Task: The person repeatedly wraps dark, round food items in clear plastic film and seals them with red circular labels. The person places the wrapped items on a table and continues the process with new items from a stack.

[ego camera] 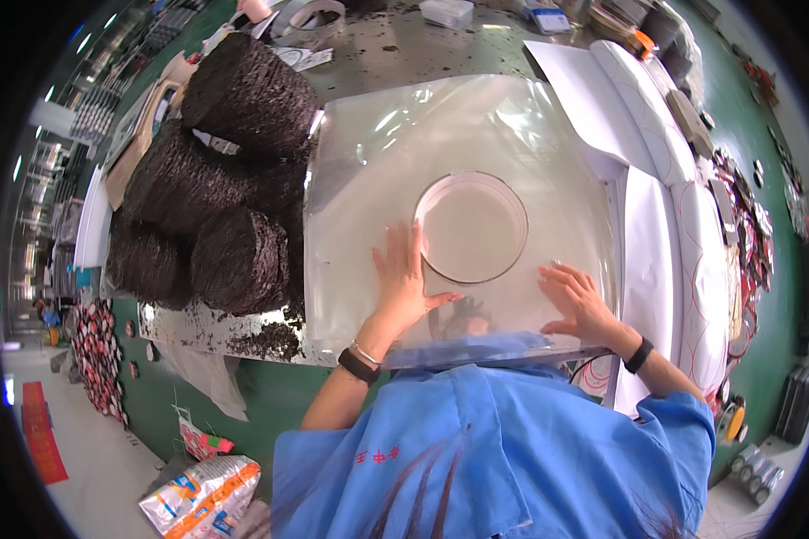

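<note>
A clear plastic sheet lies before me on the table, shiny with reflections. On it rests a round, thin-walled ring, pale inside with a dark rim. My left hand is spread flat on the sheet, its index finger against the ring's left side. To the right of the ring, my right hand touches the sheet with its fingers apart and holds nothing. A dark wristband circles each wrist, and the left one also wears a bracelet.
Stacked dark, fibrous rolls stand at the left, with dark crumbs by the table's front edge. White paper rolls line the right side. A lidded plastic box and a ring-shaped strip sit at the far side.
</note>
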